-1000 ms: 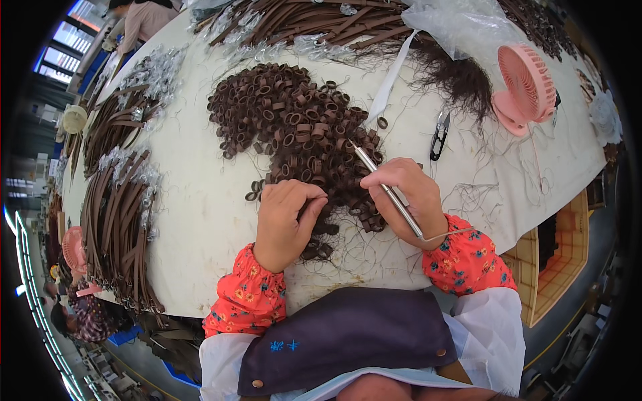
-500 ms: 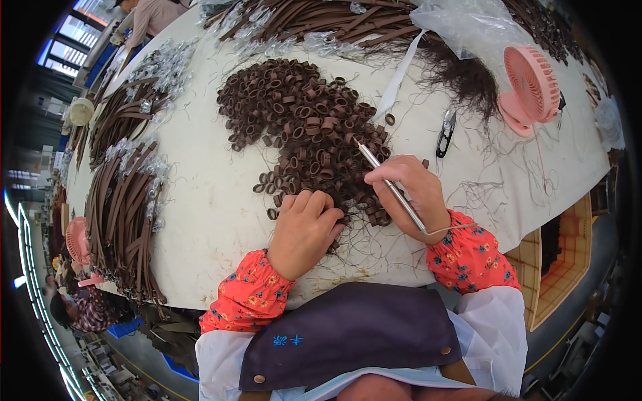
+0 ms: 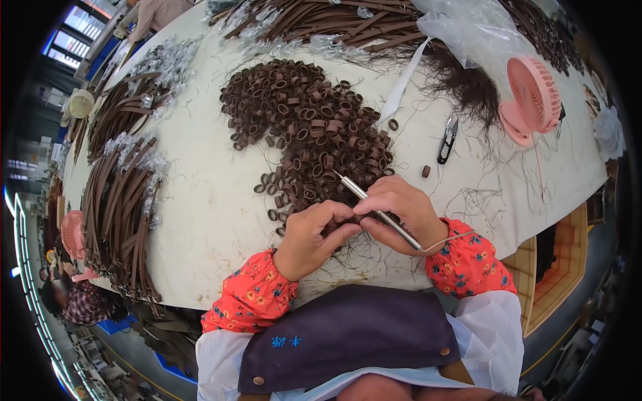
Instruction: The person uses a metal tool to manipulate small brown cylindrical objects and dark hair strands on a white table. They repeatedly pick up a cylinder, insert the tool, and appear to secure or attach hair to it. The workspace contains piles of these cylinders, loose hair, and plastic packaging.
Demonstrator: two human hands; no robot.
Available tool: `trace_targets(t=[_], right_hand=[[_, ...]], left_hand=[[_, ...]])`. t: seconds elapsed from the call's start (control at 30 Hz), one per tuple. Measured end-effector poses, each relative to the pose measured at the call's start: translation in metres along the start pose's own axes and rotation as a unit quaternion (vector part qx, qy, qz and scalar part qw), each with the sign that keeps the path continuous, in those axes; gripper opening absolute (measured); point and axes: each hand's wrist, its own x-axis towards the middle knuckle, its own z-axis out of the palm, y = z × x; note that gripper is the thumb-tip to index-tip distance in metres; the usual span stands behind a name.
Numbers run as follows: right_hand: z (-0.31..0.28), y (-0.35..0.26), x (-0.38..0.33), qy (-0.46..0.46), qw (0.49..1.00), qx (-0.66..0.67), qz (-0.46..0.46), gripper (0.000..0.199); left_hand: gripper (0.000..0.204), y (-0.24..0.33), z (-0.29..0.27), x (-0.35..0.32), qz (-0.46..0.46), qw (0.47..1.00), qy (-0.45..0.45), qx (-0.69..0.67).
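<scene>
A heap of small brown strap loops (image 3: pixel 304 127) covers the middle of the white table. My right hand (image 3: pixel 408 210) grips a slim silver pen-shaped tool (image 3: pixel 356 190) with a pale cord. Its fine tip points up and left over the heap. My left hand (image 3: pixel 309 237) is closed in a pinch at the heap's near edge. The fingertips of both hands meet there, and whatever lies between them is too small and hidden to name. Loose dark threads (image 3: pixel 364 254) lie just below the hands.
Bundles of brown straps lie at the left (image 3: pixel 117 220) and along the far side (image 3: pixel 334 23). To the right are black thread snips (image 3: pixel 447 142), a pink fan (image 3: pixel 533 97), a single loop (image 3: pixel 426 171) and clear plastic (image 3: pixel 465 30). A yellowish crate (image 3: pixel 558 267) stands below the table's right edge.
My left hand has turned from lying over the loops to a pinch. My right hand has come left and down to meet it, still holding the tool.
</scene>
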Motion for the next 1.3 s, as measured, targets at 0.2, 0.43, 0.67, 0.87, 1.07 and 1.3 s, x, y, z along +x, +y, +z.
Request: trace_targets(t=[0.2, 0.43, 0.67, 0.87, 1.07, 1.3], right_hand=[[-0.001, -0.005, -0.001, 0.041, 0.997, 0.007, 0.065, 0.031], [0.001, 0.001, 0.001, 0.067, 0.996, -0.057, 0.002, 0.031], [0.001, -0.002, 0.005, 0.055, 0.997, -0.060, -0.015, 0.030], [0.000, 0.006, -0.006, 0.080, 0.994, -0.048, -0.055, 0.031], [0.009, 0.011, -0.011, 0.077, 0.992, -0.004, -0.099, 0.017], [0.020, 0.011, -0.009, 0.133, 0.982, -0.004, -0.133, 0.017]], left_hand=[[0.017, -0.015, -0.006, 0.004, 0.057, 0.997, 0.039, 0.033], [0.029, -0.001, -0.006, 0.004, 0.022, 0.996, 0.080, 0.020], [0.028, -0.015, 0.016, 0.002, -0.004, 0.985, 0.070, -0.155], [0.010, -0.009, 0.015, 0.005, -0.029, 0.994, 0.079, -0.074], [0.014, -0.035, 0.013, -0.006, 0.071, 0.993, 0.096, 0.021], [0.018, -0.033, 0.030, 0.001, 0.115, 0.976, 0.184, -0.008]])
